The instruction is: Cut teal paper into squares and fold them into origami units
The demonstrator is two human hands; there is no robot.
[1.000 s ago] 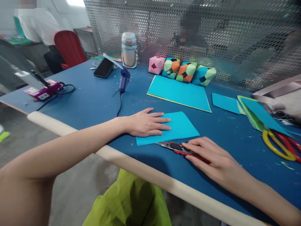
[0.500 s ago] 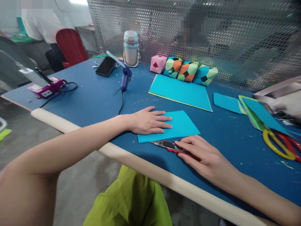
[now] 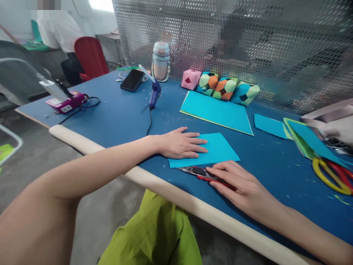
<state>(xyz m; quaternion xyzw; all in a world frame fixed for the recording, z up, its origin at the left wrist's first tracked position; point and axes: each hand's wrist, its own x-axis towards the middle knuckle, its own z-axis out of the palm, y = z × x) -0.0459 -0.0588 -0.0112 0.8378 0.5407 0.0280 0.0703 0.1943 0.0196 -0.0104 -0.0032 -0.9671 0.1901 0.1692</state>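
A sheet of blue paper (image 3: 220, 149), seemingly folded, lies near the front edge of the blue table (image 3: 116, 114). My left hand (image 3: 183, 144) rests flat on its left part with the fingers spread. In my right hand (image 3: 237, 180) is a red and black utility knife (image 3: 200, 172), held low along the paper's near edge. Its blade points left, and the tip sits at or under that edge; which of the two I cannot tell.
Behind the sheet lies a stack of blue and green paper (image 3: 217, 112), with folded paper balls (image 3: 208, 84) beyond it. A glue gun (image 3: 155, 94), phone (image 3: 132, 80), bottle (image 3: 161, 62) and purple power strip (image 3: 67, 103) stand leftward. Yellow-handled scissors (image 3: 328, 178) lie right.
The whole view has shifted slightly, so things appear a little further right and lower. Both hands, the knife and the paper keep almost the same places relative to each other.
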